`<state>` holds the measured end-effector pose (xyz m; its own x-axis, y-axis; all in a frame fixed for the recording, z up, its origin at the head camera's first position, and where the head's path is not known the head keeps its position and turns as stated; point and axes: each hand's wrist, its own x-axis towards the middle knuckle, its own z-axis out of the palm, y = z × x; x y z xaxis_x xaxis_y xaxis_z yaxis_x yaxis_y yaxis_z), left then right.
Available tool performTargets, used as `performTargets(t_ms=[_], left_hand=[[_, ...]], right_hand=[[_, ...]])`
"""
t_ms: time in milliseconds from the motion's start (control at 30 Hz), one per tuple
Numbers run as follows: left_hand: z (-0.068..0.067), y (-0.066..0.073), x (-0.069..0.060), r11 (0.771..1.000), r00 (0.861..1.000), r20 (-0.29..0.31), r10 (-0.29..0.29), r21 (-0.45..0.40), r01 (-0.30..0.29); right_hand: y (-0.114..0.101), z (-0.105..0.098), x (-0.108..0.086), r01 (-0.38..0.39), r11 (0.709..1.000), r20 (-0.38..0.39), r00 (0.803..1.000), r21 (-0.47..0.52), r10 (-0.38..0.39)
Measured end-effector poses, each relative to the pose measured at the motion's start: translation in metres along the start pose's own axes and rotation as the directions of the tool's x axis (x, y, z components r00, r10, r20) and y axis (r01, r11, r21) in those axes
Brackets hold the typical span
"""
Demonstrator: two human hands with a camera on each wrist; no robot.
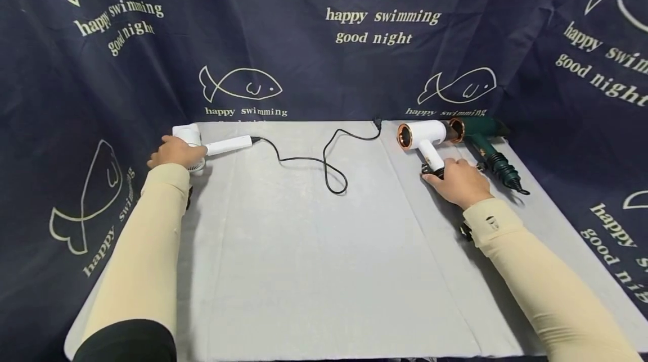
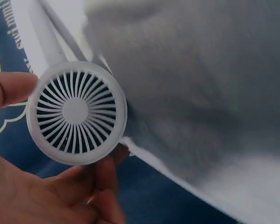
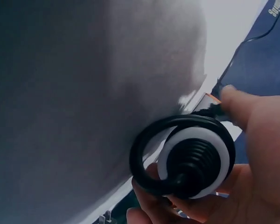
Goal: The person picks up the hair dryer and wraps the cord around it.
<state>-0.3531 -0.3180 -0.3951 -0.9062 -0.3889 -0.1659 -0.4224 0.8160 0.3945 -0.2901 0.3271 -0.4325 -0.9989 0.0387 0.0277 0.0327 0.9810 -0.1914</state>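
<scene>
On the far left of the table lies a white hair dryer, its handle pointing right and its black cord loose. My left hand grips the head of that dryer; in the left wrist view the thumb and fingers sit on either side of its round slotted grille. Over on the right is a second white hair dryer with a copper-coloured rim. My right hand holds its handle end, where the black cord is coiled round. Some fingers lie hidden beneath the handle.
A dark green hair dryer with its cord wrapped round the handle lies right beside the copper-rimmed one. The loose black cord loops across the back of the grey-white table, its plug near the curtain.
</scene>
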Motion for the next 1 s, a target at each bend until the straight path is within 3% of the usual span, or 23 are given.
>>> performTargets(t_ms=[100,333,467,600,633,700,800,867,900,967,1000], left_hand=[[0.0,-0.003,0.001,1.0,0.999,0.053,-0.006,-0.005,0.006],[0.004,-0.014,0.001,0.998,0.995,0.087,0.044,-0.053,-0.039],[-0.003,-0.021,-0.002,0.991,0.99,0.144,0.014,-0.132,0.005],[-0.012,-0.024,-0.007,0.958,0.959,0.282,0.041,-0.283,0.042],[-0.013,-0.023,-0.008,0.936,0.946,0.319,0.065,-0.348,0.053],[-0.015,-0.02,-0.01,0.862,0.907,0.402,0.126,-0.497,0.1],[-0.014,-0.013,-0.015,0.691,0.828,0.515,0.222,-0.682,0.239],[-0.011,-0.008,-0.02,0.598,0.77,0.575,0.278,-0.73,0.33],[-0.01,-0.004,-0.023,0.564,0.747,0.59,0.307,-0.745,0.357],[-0.007,0.003,-0.032,0.51,0.72,0.594,0.358,-0.771,0.383],[-0.006,0.007,-0.036,0.486,0.715,0.585,0.382,-0.786,0.383]], right_hand=[[0.001,-0.001,-0.001,-0.008,1.0,0.025,1.0,-0.02,0.008],[-0.002,-0.006,-0.008,-0.023,1.0,0.058,0.998,-0.011,0.024],[-0.015,-0.006,-0.013,-0.023,0.999,-0.045,0.999,0.025,0.024],[-0.03,-0.006,-0.017,0.019,0.994,-0.194,0.981,0.11,0.002],[-0.033,-0.007,-0.018,0.037,0.991,-0.222,0.975,0.129,-0.007],[-0.04,-0.01,-0.02,0.078,0.984,-0.268,0.963,0.16,-0.033],[-0.052,-0.014,-0.023,0.16,0.972,-0.309,0.946,0.171,-0.102],[-0.063,-0.017,-0.027,0.22,0.96,-0.321,0.934,0.176,-0.155],[-0.068,-0.019,-0.029,0.25,0.951,-0.328,0.927,0.183,-0.181],[-0.08,-0.022,-0.034,0.302,0.93,-0.341,0.914,0.211,-0.219],[-0.087,-0.023,-0.037,0.329,0.916,-0.353,0.905,0.228,-0.237]])
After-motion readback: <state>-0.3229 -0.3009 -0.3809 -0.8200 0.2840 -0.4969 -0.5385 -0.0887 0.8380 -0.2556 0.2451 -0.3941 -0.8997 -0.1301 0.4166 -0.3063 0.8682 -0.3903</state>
